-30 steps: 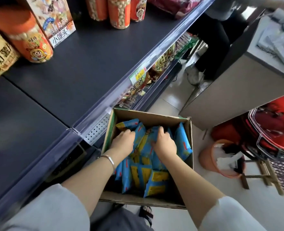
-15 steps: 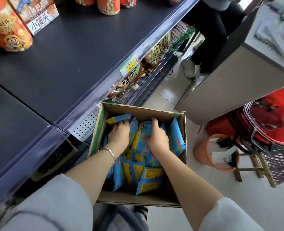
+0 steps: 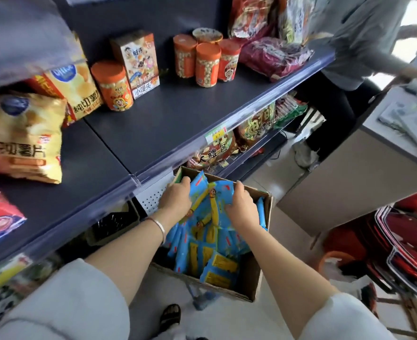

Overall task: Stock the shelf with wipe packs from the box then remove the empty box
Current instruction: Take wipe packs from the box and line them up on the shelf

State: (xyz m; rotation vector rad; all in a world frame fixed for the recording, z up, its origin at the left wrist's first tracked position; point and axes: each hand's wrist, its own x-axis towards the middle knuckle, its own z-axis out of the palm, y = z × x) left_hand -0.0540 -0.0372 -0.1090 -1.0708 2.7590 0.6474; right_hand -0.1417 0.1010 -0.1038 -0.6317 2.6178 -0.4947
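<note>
An open cardboard box [image 3: 256,280] stands below the shelf edge, filled with several blue and yellow wipe packs [image 3: 217,261]. My left hand [image 3: 178,200] and my right hand [image 3: 241,207] grip a bunch of packs [image 3: 210,200] from either side, raised above the others near the box's far wall. The dark shelf [image 3: 153,123] lies up and to the left, with bare surface in its middle.
Orange-lidded jars [image 3: 205,62], a snack carton [image 3: 139,62] and chip bags [image 3: 23,136] stand at the shelf's back and left. A person [image 3: 349,57] stands at right by a grey counter [image 3: 349,187]. Red baskets [image 3: 411,241] and an orange bucket [image 3: 335,263] sit right of the box.
Both hands have lifted a bunch of packs upward inside the box. The camera view has tilted up, bringing the shelf's back row into sight.
</note>
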